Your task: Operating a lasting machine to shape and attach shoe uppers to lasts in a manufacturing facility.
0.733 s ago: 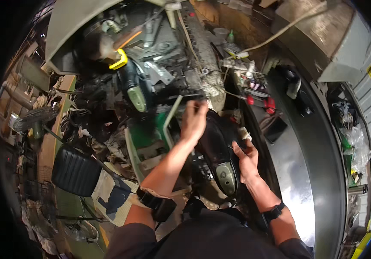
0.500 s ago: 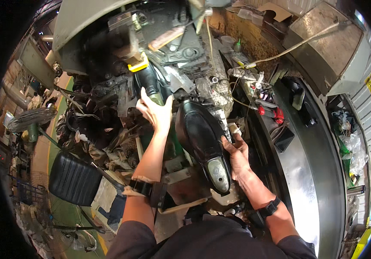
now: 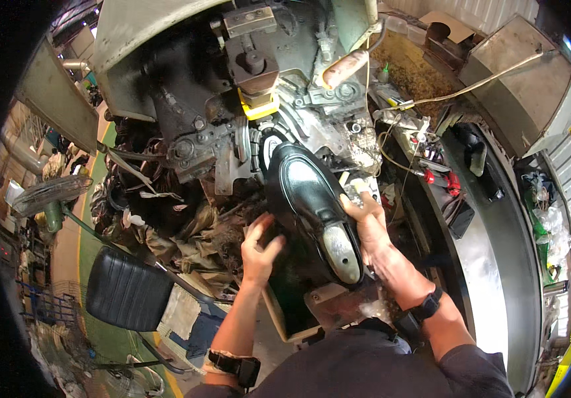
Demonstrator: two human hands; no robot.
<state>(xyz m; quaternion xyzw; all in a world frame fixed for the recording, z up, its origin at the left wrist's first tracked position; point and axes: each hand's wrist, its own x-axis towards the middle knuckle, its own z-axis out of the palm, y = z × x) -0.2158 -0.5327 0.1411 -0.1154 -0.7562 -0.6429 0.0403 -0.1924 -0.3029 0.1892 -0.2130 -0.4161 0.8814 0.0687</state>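
Note:
A black leather loafer [image 3: 306, 186], its toe pointing at the machine, sits on a last whose pale metal top [image 3: 340, 253] shows in the heel opening. My right hand [image 3: 369, 225] grips the shoe along its right side, thumb on the upper. Something cream-coloured [image 3: 361, 186] shows at its fingertips, too small to name. My left hand [image 3: 261, 251] is by the shoe's left side, fingers loosely bent and apart from the thumb. Whether it touches the shoe is hidden in shadow. Just beyond the toe are the machine's curved clamps [image 3: 286, 127] under a yellow block [image 3: 259, 106].
A pink-handled tool [image 3: 346, 68] hangs at the machine. At right runs a metal-edged conveyor [image 3: 466, 265], with red-handled tools [image 3: 453, 183] near it. Left are a black chair [image 3: 128, 288], a fan [image 3: 52, 188] and heaped dark scraps [image 3: 146, 192]. A box [image 3: 285, 322] stands below the shoe.
My left hand has come back from another black shoe at the machine, down to the held shoe's left side. The held shoe's toe is now nearer the clamps. My view has shifted left.

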